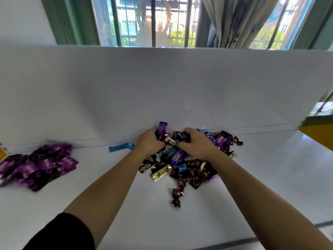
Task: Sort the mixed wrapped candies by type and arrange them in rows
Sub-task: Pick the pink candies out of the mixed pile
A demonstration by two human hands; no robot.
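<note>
Well left of the pile (189,165), off on its own: Kiss heap (37,165), purple packets overlapping, mostly flat, long sides running roughly left to right, a few skewed. Blurry over there, so no count.

Just off the pile's left edge: blue candy (119,147), flat on the table (270,177), long axis left to right, right end tipped a little toward the board (162,87) and tucked by the left hand.

At the pile's back-left corner: left hand (149,142), palm down, fingers curled tight round a purple candy (162,129). Candy standing on end, long axis near vertical, top end poking up past the knuckles in front of the board.

On the pile's front-left edge: gold bar (161,173), lying flat, long axis diagonal, near end pointing left, far end pointing right.

Spilling off the pile's near edge: three round twists (177,193), strung in a line toward the camera.

On the pile's back middle: right hand (196,143), palm down, fingers curled over a dark candy (184,137), fingertips almost meeting the left hand's. Can't tell which way that one points, too buried.

On the pile's back-right edge: one more Kiss packet (221,139), label slanted.

Pile itself pushed right up against the foot of the board.
</note>
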